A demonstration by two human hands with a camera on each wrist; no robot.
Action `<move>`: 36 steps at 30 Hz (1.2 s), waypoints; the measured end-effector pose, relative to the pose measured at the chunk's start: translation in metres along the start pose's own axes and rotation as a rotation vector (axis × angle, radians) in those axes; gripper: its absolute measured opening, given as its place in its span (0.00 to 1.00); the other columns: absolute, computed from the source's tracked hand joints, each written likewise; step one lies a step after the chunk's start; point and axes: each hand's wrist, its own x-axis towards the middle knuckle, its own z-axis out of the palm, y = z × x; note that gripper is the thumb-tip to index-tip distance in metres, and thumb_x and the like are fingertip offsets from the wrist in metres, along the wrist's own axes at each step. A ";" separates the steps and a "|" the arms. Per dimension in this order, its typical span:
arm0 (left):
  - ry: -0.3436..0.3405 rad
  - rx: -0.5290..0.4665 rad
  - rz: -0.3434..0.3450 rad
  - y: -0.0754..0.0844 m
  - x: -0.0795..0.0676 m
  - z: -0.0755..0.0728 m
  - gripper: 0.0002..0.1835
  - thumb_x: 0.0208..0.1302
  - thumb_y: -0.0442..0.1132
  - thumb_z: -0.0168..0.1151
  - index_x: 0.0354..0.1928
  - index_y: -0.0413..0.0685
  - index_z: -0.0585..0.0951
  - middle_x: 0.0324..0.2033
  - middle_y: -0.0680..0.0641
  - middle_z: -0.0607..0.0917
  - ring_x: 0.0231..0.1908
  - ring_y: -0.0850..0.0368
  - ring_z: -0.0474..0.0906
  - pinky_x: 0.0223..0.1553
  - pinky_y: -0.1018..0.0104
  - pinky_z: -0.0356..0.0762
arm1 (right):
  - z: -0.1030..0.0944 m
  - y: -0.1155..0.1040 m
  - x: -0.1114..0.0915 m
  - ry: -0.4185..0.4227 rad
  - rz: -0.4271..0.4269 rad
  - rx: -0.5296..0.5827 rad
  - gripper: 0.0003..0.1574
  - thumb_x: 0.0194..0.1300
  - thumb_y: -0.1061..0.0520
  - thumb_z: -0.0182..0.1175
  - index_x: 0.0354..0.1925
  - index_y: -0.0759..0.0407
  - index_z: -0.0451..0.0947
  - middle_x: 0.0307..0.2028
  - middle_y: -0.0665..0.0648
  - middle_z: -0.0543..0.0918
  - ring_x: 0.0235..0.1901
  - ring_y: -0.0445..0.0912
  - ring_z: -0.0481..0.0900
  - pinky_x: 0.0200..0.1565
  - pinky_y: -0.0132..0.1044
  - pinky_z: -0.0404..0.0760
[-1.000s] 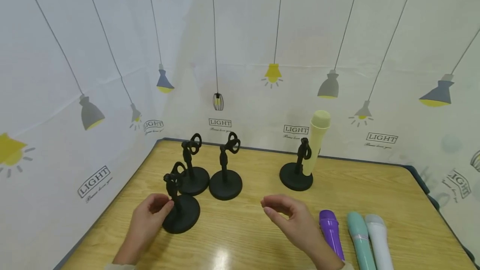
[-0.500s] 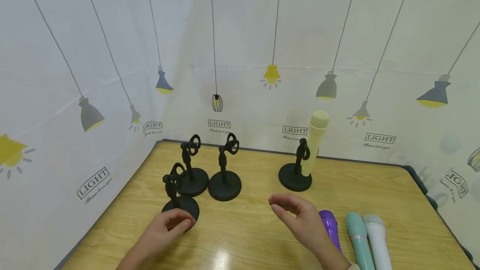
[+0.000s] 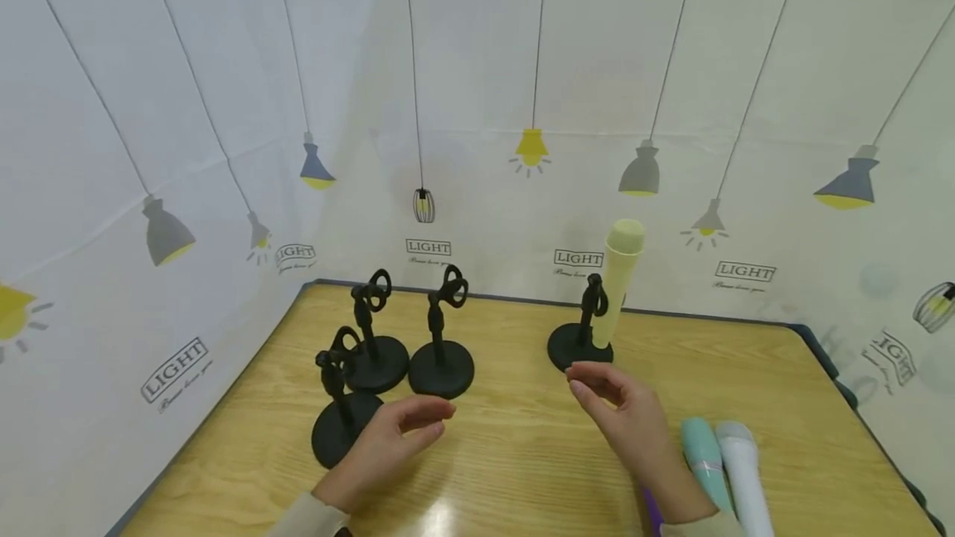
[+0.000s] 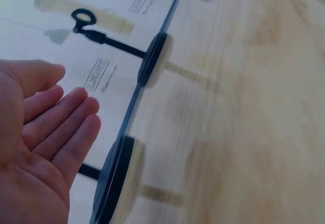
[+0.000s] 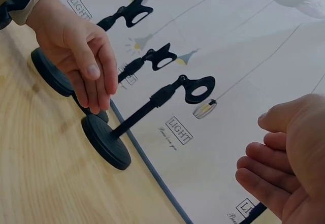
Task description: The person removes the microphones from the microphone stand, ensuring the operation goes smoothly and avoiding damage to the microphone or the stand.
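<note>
Hovering over the table just right of the front-left black microphone stand [image 3: 337, 429], my left hand [image 3: 395, 442] has its fingers relaxed and holds nothing. Two more black stands, back-left [image 3: 380, 365] and middle [image 3: 442, 370], rise behind it. My right hand [image 3: 625, 417], loosely curved around air, is in front of the right-hand stand [image 3: 576, 348]. A pale yellow microphone [image 3: 621, 280] leans upright at that stand's clip; whether the clip grips it I cannot tell. In the right wrist view, both my left hand [image 5: 84, 56] and right hand [image 5: 284, 163] are unoccupied.
A teal microphone [image 3: 705, 458] and a white microphone [image 3: 746, 471] lie side by side at the right front. My right forearm mostly covers a purple microphone [image 3: 652, 512]. A lamp-printed white backdrop [image 3: 477, 89] encloses the wooden table [image 3: 507, 454] at back and sides.
My left hand has left the front-left stand and moved right. My right hand has shifted right and slightly forward, its forearm now covering most of the purple microphone. The stands stay put.
</note>
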 end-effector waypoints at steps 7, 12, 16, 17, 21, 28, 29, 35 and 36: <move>-0.022 -0.007 0.035 0.008 0.038 0.028 0.17 0.80 0.40 0.64 0.65 0.45 0.84 0.62 0.42 0.88 0.63 0.45 0.85 0.63 0.59 0.85 | -0.009 0.007 0.006 0.078 -0.039 -0.063 0.12 0.74 0.63 0.69 0.54 0.64 0.87 0.51 0.61 0.93 0.47 0.25 0.85 0.50 0.18 0.82; -0.039 -0.005 0.085 0.017 0.063 0.049 0.17 0.79 0.40 0.65 0.64 0.44 0.84 0.61 0.43 0.89 0.61 0.49 0.87 0.62 0.63 0.85 | -0.014 0.014 0.011 0.104 -0.018 -0.112 0.13 0.76 0.60 0.68 0.55 0.62 0.87 0.52 0.59 0.93 0.48 0.26 0.85 0.50 0.18 0.81; -0.036 0.000 0.108 0.028 0.080 0.062 0.16 0.79 0.40 0.65 0.64 0.45 0.85 0.60 0.45 0.89 0.60 0.50 0.87 0.61 0.62 0.86 | -0.019 0.020 0.017 0.132 0.023 -0.148 0.15 0.77 0.57 0.68 0.57 0.62 0.87 0.53 0.59 0.92 0.48 0.25 0.84 0.51 0.16 0.78; -0.033 0.000 0.111 0.031 0.083 0.065 0.16 0.79 0.40 0.65 0.64 0.45 0.85 0.60 0.45 0.89 0.60 0.49 0.87 0.61 0.61 0.86 | -0.021 0.021 0.019 0.140 0.032 -0.157 0.16 0.77 0.56 0.68 0.57 0.62 0.87 0.54 0.60 0.92 0.48 0.25 0.84 0.51 0.15 0.78; -0.021 -0.017 0.113 0.037 0.097 0.076 0.17 0.80 0.40 0.65 0.65 0.44 0.85 0.60 0.45 0.89 0.60 0.48 0.87 0.60 0.58 0.87 | -0.026 0.025 0.025 0.163 0.066 -0.157 0.17 0.78 0.54 0.67 0.58 0.63 0.86 0.55 0.61 0.92 0.47 0.21 0.81 0.50 0.13 0.77; 0.009 -0.016 0.100 0.040 0.121 0.088 0.18 0.80 0.39 0.64 0.67 0.43 0.83 0.62 0.44 0.89 0.61 0.48 0.86 0.62 0.54 0.86 | -0.032 0.030 0.040 0.212 0.114 -0.133 0.19 0.77 0.57 0.67 0.60 0.66 0.85 0.56 0.66 0.90 0.47 0.26 0.83 0.48 0.12 0.76; 0.013 -0.014 0.098 0.040 0.125 0.089 0.18 0.80 0.39 0.64 0.67 0.44 0.83 0.62 0.44 0.88 0.61 0.49 0.86 0.62 0.54 0.86 | -0.033 0.030 0.043 0.217 0.126 -0.133 0.19 0.77 0.57 0.67 0.61 0.66 0.84 0.57 0.66 0.90 0.49 0.31 0.85 0.48 0.12 0.76; 0.042 -0.018 0.105 0.042 0.141 0.094 0.17 0.80 0.38 0.64 0.65 0.43 0.84 0.61 0.43 0.89 0.60 0.47 0.87 0.62 0.53 0.86 | -0.041 0.030 0.058 0.219 0.186 -0.126 0.25 0.79 0.55 0.65 0.66 0.67 0.80 0.63 0.68 0.86 0.63 0.60 0.85 0.47 0.09 0.73; 0.044 -0.019 0.110 0.042 0.143 0.095 0.17 0.80 0.37 0.64 0.65 0.42 0.84 0.61 0.43 0.89 0.61 0.46 0.86 0.63 0.52 0.86 | -0.042 0.031 0.060 0.220 0.187 -0.129 0.25 0.79 0.54 0.65 0.67 0.67 0.80 0.63 0.68 0.86 0.63 0.60 0.85 0.47 0.09 0.73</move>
